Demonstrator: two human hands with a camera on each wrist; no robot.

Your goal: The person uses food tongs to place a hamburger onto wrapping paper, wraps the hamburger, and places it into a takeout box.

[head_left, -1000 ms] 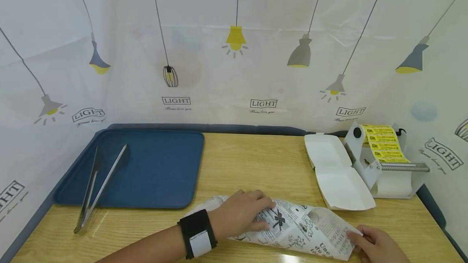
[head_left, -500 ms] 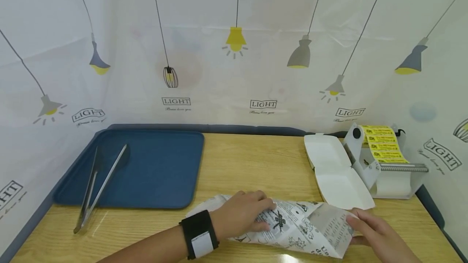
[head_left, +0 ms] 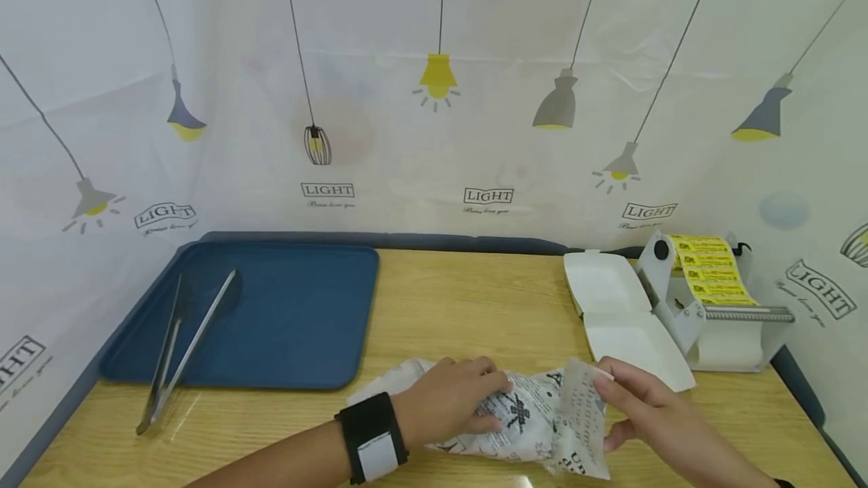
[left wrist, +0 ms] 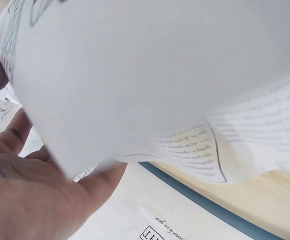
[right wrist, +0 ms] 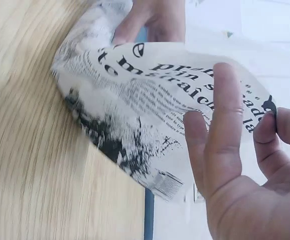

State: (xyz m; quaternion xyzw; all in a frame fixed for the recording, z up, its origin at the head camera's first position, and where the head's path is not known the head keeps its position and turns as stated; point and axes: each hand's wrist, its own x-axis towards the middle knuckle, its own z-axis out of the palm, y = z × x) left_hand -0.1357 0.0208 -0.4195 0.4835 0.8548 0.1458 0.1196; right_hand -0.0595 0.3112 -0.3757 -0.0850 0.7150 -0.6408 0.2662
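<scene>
A long bundle in printed newspaper-style wrapping paper point(head_left: 518, 416) lies on the wooden table at the front. My left hand point(head_left: 450, 401) grips its middle from above, thumb on the near side and fingers over the top. At the right end my right hand point(head_left: 640, 401) pinches the edge of the loose paper flap, which stands up folded toward the left. The right wrist view shows thumb and index finger pinching the paper's corner point(right wrist: 220, 90), other fingers extended. White inner paper point(left wrist: 134, 90) fills much of the left wrist view. What the paper wraps is hidden.
A blue tray point(head_left: 305, 315) sits at the back left, with metal tongs point(head_left: 197, 345) lying across its front edge. An open white takeaway box point(head_left: 634, 345) is behind my right hand, beside a label dispenser point(head_left: 732, 322) with yellow labels. A lamp-printed sheet point(head_left: 386, 172) surrounds the table.
My right hand has lifted the paper's right end and brought it up and leftward, folding it over toward the bundle. The left hand has stayed in place.
</scene>
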